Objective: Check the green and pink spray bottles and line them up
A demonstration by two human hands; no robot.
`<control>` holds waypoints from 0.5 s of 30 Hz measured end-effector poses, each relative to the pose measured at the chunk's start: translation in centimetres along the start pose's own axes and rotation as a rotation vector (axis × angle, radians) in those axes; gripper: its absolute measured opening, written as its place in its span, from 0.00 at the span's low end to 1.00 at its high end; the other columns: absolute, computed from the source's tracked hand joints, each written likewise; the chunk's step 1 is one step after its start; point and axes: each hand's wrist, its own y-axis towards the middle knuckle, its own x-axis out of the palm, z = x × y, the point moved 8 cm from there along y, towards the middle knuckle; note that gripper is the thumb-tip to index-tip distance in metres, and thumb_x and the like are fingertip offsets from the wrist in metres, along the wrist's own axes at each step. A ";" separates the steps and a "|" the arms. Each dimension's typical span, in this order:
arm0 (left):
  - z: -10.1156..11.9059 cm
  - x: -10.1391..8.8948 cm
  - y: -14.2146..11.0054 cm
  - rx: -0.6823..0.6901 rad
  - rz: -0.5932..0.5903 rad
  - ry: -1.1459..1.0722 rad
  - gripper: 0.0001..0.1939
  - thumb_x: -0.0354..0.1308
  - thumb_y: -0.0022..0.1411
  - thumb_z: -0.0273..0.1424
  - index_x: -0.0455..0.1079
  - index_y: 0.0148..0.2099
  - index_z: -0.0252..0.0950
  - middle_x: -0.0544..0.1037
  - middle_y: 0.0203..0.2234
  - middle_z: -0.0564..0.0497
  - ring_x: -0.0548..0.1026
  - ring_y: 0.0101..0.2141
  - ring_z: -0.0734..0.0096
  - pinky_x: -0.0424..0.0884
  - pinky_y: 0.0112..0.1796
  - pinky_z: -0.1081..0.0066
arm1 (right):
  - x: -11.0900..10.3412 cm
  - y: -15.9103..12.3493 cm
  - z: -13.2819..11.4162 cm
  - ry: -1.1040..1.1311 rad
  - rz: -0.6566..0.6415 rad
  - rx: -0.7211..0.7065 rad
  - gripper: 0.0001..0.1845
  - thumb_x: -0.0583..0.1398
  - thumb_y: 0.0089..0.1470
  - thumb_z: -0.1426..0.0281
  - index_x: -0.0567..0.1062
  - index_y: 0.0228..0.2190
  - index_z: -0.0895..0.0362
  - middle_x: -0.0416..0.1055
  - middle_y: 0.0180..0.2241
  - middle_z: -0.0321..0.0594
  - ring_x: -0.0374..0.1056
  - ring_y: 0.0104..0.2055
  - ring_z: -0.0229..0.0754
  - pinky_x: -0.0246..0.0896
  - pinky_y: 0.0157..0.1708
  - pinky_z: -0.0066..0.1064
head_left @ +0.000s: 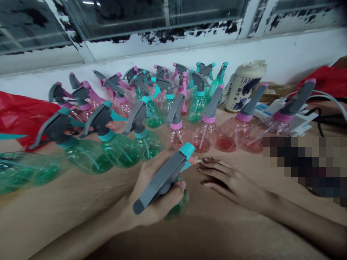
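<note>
Holding green bottle (182, 205) beside right hand (233, 179)

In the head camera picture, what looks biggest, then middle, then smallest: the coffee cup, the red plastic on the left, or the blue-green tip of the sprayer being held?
1. Red plastic, even cut off by the picture's edge
2. Coffee cup
3. Blue-green tip of the sprayer in the left hand

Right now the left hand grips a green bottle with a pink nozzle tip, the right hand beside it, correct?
The nozzle tip is teal, not pink, as the head view shows; the left hand grips the green bottle, right hand beside it.
</note>
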 end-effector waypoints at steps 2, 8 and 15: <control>0.1 0.0 0.0 0.024 0.005 -0.091 0.15 0.50 0.47 0.29 0.67 0.40 0.43 0.75 0.31 0.52 0.73 0.30 0.68 0.73 0.34 0.68 | -0.1 0.0 0.0 0.012 0.001 -0.001 0.17 0.55 0.58 0.67 0.69 0.49 0.52 0.67 0.52 0.41 0.57 0.58 0.44 0.56 0.56 0.46; -0.1 0.0 -0.1 0.003 -0.003 -0.115 0.11 0.51 0.47 0.29 0.66 0.36 0.42 0.73 0.26 0.53 0.71 0.25 0.68 0.72 0.29 0.68 | -0.1 -0.1 0.1 -0.008 0.005 0.005 0.17 0.55 0.58 0.66 0.69 0.49 0.53 0.66 0.54 0.41 0.56 0.59 0.44 0.55 0.57 0.45; 0.1 0.0 0.0 -0.031 -0.026 -0.078 0.08 0.50 0.49 0.29 0.66 0.34 0.41 0.74 0.27 0.52 0.73 0.28 0.67 0.73 0.33 0.67 | 0.0 -0.1 0.2 0.009 0.016 -0.001 0.19 0.55 0.58 0.65 0.68 0.51 0.52 0.66 0.53 0.41 0.56 0.59 0.45 0.56 0.56 0.46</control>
